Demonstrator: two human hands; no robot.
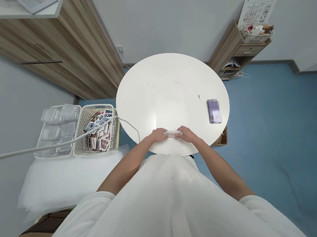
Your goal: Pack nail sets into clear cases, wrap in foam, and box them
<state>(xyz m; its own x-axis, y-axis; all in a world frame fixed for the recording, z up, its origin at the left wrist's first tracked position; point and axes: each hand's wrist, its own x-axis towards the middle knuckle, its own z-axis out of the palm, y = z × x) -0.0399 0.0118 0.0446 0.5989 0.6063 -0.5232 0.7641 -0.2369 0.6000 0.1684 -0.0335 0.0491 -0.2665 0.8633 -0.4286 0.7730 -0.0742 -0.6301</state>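
Both my hands are closed on the two ends of a small white rounded bar-shaped object, held level near the front edge of the round white table. My left hand grips its left end and my right hand its right end. What kind of object it is, I cannot make out. A white cable hangs down close to my left hand; whether it joins the object is not visible. On the table's right side lies a purple and white item, blurred out.
To the left stand a white basket of printed cards or packets and another basket with clear plastic boxes. White wrapping sheet lies in front of them. A wooden cabinet is behind; a small shelf unit stands back right.
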